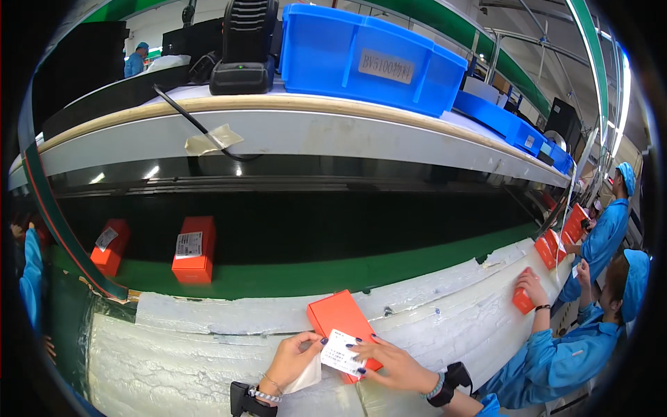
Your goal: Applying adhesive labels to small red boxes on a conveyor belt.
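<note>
Nearest me, my left hand and right hand press a white label onto an orange box lying on the near white bench — fingertips pinching the label's edges. Farther off, two orange boxes stand on the green belt.

Bare forearms, dark nails, a black device at each wrist.

The left hand has dark-painted nails, a thin bangle, a beaded band and a black strapped unit. The right hand has matching nails, a pale beaded bracelet, a black wrist device and a blue sleeve edge.
</note>
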The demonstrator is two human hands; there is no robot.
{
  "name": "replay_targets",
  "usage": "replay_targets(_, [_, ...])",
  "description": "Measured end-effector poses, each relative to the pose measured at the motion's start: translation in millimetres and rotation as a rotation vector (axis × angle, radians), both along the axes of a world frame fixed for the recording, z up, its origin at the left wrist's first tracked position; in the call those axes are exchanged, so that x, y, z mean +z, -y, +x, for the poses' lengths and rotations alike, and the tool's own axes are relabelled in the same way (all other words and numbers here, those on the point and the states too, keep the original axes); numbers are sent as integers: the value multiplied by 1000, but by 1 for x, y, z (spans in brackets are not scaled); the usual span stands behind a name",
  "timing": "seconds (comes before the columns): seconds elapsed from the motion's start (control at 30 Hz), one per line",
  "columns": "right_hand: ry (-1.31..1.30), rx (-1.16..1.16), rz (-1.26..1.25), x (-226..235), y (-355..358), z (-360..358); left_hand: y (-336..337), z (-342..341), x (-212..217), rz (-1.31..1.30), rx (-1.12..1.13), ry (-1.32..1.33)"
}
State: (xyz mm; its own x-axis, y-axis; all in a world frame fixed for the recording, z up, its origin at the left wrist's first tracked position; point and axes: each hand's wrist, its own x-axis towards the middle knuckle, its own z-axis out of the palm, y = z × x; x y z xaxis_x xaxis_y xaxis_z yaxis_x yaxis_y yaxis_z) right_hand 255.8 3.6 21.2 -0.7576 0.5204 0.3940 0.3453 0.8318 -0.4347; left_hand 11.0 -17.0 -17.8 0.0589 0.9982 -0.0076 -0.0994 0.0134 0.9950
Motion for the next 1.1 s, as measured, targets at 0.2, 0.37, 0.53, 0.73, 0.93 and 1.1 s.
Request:
replay_targets(0.2, [-24,-18,-372,13,-20,-28,8,-2,11,-139,-214,107])
replay_targets(0.37, [-163,35,-209,17,-17,-64,11,0,32,53,-159,224])
replay_targets(0.53, [-290,37,-341,23,-11,-83,12,6,21,45,-52,377])
replay_targets(0.73, [-376,16,-437,17,-9,-88,12,8,14,-34,-156,897])
replay_targets(0.93, [-324,6,-295,16,-12,-72,10,14,28,-222,266,838])
replay_targets(1.1, [-864,108,-748,24,-29,-36,15,9,46,-28,82,801])
